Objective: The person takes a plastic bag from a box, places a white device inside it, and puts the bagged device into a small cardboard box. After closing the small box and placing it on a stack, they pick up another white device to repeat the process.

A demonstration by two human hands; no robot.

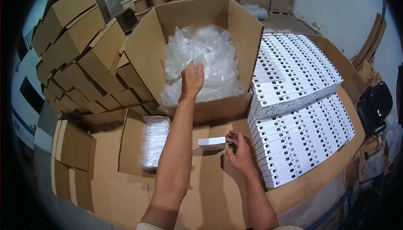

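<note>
My left hand [193,81] reaches into a large open carton [142,58]. Its thumb and fingers are pinched on a clear plastic bag [198,58], one of a loose heap filling the carton. Below the carton, a small white box [212,143] sits on the cardboard surface. My right hand [240,151] is at the box's right end, with the fingers bent, the thumb apart from them and the fingertips right at the edge.
Stacked white boxes [300,133] with dark printed squares stand on the right. To the left, a smaller open carton [130,146] holds wrapped plastic packs [154,142]. Brown cartons [79,33] are piled at the far left. A black chair [375,104] stands at the right edge.
</note>
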